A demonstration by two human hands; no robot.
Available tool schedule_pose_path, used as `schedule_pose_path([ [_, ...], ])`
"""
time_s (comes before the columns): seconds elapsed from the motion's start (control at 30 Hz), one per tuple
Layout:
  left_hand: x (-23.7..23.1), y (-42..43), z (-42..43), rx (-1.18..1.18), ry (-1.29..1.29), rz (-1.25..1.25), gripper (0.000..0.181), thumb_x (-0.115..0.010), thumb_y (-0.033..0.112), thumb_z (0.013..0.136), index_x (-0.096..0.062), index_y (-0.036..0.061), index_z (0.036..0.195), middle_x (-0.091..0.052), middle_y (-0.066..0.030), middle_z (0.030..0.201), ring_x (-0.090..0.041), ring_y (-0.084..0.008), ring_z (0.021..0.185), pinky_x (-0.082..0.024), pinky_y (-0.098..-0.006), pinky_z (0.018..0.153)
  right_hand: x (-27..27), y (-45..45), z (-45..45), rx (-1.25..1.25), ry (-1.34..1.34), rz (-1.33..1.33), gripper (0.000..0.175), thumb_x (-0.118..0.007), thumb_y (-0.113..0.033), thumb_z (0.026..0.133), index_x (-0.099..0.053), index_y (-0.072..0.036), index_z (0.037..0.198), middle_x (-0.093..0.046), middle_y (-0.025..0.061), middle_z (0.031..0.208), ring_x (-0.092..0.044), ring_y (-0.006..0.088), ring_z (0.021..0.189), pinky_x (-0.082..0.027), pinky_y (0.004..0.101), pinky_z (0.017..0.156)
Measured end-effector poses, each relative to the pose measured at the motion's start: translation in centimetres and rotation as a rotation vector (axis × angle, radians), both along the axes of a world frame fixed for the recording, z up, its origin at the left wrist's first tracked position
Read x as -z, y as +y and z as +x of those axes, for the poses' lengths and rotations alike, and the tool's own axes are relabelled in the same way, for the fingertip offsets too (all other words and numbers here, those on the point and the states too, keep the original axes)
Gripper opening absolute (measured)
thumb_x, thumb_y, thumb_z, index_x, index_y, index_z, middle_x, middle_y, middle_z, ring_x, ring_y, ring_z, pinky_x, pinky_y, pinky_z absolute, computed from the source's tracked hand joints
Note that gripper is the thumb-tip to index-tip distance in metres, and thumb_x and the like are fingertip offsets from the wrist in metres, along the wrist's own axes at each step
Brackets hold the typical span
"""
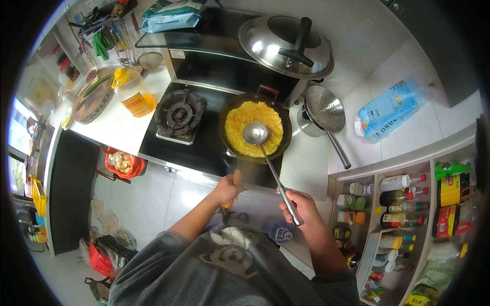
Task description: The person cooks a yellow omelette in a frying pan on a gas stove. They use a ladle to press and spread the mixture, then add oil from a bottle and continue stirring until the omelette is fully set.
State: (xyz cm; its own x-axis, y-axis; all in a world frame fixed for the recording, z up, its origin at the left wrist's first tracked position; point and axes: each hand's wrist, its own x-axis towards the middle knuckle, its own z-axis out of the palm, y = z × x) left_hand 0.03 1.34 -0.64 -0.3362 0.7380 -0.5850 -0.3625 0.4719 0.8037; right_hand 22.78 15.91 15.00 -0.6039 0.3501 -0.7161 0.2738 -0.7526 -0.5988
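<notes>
My right hand (300,210) grips the long metal handle of a ladle (255,133). The ladle's round bowl rests on a flat yellow layer of food (241,114), which looks like egg and spreads over much of the wok (286,143). My left hand (226,190) is closed around a yellowish-brown wooden handle (236,178), just in front of the stove. Haze blurs the gap between that handle and the wok, so I cannot tell what it is joined to. The wok sits on the right side of the black stove top (208,160) and has a small wooden-gripped handle (268,90) at its far rim.
A bare gas burner (180,113) lies left of the wok. Further left are an oil jug (134,93) and a round chopping board (86,109). To the right stand a perforated strainer (325,109) and an open shelf of bottles (398,197). A large lid (268,49) rests behind.
</notes>
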Motion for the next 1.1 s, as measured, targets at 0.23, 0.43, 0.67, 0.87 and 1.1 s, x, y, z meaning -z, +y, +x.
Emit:
schedule_pose_path([
  [0.23, -0.2, 0.0, 0.1, 0.010, 0.010, -0.003, 0.029, -0.068, -0.001, 0.083, -0.052, -0.0029, 0.107, -0.060, -0.0083, 0.075, -0.061, -0.0193, 0.050, -0.050, -0.0331, 0.049, -0.2, 0.2, 0.7, -0.064, 0.010, -0.024, 0.037, -0.051, -0.023, 0.107, -0.061, 0.004, 0.130, -0.064, 0.0131, 0.080, -0.054, 0.0161, 0.047, -0.045, 0.0281, 0.042],
  [0.43, -0.4, -0.1, 0.1, 0.002, -0.003, -0.021, 0.029, -0.070, 0.007, 0.086, -0.055, -0.0035, 0.109, -0.061, -0.0087, 0.077, -0.062, -0.0193, 0.055, -0.051, -0.0354, 0.052, -0.4, 2.5, 0.8, -0.015, 0.035, -0.100, 0.036, -0.054, -0.026, 0.106, -0.062, 0.002, 0.127, -0.065, 0.0134, 0.080, -0.055, 0.0156, 0.049, -0.044, 0.0296, 0.043],
  [0.67, 0.0, 0.0, -0.2, 0.003, -0.010, -0.005, 0.030, -0.070, 0.003, 0.085, -0.053, -0.0027, 0.108, -0.061, -0.0079, 0.076, -0.061, -0.0182, 0.053, -0.051, -0.0334, 0.050, 1.5, 1.8, -1.5, 0.039, -0.004, 0.035, 0.034, -0.055, -0.028, 0.106, -0.064, -0.002, 0.126, -0.063, 0.0112, 0.079, -0.051, 0.0140, 0.049, -0.042, 0.0291, 0.044],
  [0.87, -1.4, 0.1, 0.1, 0.011, -0.004, -0.014, 0.032, -0.070, 0.000, 0.084, -0.051, -0.0027, 0.109, -0.059, -0.0070, 0.074, -0.061, -0.0179, 0.052, -0.051, -0.0327, 0.050, 5.3, 1.5, -2.1, 0.064, 0.080, -0.033, 0.035, -0.057, -0.029, 0.106, -0.063, -0.001, 0.126, -0.066, 0.0118, 0.077, -0.055, 0.0181, 0.048, -0.045, 0.0327, 0.043],
  [1.1, -0.8, 0.1, -0.1, 0.034, 0.032, -0.033, 0.024, -0.069, 0.007, 0.087, -0.057, -0.0023, 0.105, -0.061, -0.0083, 0.079, -0.062, -0.0190, 0.057, -0.052, -0.0348, 0.053, 6.9, -0.6, -2.3, 0.071, 0.124, -0.143, 0.037, -0.054, -0.028, 0.107, -0.063, -0.003, 0.131, -0.065, 0.0115, 0.076, -0.053, 0.0178, 0.045, -0.042, 0.0308, 0.041],
])
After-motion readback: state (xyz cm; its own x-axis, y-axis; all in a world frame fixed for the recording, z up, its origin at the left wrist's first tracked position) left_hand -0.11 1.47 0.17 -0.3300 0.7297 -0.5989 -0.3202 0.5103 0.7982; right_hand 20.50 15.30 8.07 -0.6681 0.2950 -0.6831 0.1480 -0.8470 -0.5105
